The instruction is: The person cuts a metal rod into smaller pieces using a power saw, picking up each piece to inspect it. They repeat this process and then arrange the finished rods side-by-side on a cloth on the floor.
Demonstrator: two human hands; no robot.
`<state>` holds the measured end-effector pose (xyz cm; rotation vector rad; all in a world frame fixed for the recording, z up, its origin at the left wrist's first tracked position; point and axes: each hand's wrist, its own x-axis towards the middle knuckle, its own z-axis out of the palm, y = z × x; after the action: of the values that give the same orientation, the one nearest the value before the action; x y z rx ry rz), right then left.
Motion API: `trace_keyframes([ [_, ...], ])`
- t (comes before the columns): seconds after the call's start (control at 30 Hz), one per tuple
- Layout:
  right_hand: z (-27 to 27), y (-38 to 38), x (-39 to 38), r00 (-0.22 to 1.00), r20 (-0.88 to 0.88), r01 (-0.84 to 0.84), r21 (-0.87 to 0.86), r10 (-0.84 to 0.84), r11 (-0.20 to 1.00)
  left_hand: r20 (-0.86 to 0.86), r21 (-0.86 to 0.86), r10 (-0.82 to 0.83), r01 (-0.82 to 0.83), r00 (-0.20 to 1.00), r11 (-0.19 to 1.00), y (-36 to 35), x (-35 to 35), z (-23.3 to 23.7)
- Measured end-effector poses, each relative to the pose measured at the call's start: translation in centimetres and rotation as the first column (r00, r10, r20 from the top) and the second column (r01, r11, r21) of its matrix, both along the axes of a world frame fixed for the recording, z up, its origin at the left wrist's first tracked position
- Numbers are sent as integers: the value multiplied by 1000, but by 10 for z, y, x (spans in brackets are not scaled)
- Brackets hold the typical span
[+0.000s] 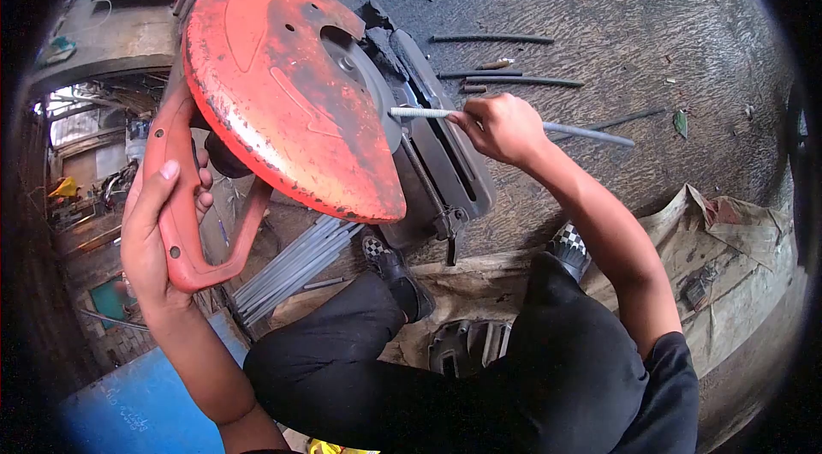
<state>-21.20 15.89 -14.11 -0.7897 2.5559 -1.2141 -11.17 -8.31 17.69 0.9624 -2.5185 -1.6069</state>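
Note:
A chop saw with a worn red blade guard [282, 94] stands before me, its grey cutting disc [364, 81] showing past the guard's edge. My left hand [158, 214] is wrapped round the saw's red D-shaped handle [181, 231]. In my right hand [505, 130] is a grey metal rod [591, 134], gripped partway along. The rod's threaded end [419, 113] points left and lies right by the disc's edge, above the dark saw base [445, 171]. The rod's other end sticks out to the right behind my hand.
Several dark rods [492, 38] lie on the wet, gritty floor beyond the saw. A bundle of grey rods [295, 270] rests left of my foot. A crumpled tarp [728, 257] spreads at right, and a blue panel [145, 403] is at lower left. A cluttered shelf stands at left.

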Motion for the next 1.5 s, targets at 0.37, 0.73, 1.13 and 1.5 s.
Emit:
trace_keyframes([
  [0.37,8,0,-12,964,-256,-82,-15,76,997,-69,0,104,-105,992,995,15,-4,-2],
  [0.73,13,4,-26,835,-540,-132,-12,105,991,-72,-14,114,-116,991,993,15,-3,-3],
  [1.13,21,16,-56,604,-727,-472,3,326,882,-86,10,92,-92,992,996,12,-3,-4],
  [1.5,212,62,50,969,195,-8,-594,154,805,-551,-657,-189,-283,813,699,4,-9,-36],
])
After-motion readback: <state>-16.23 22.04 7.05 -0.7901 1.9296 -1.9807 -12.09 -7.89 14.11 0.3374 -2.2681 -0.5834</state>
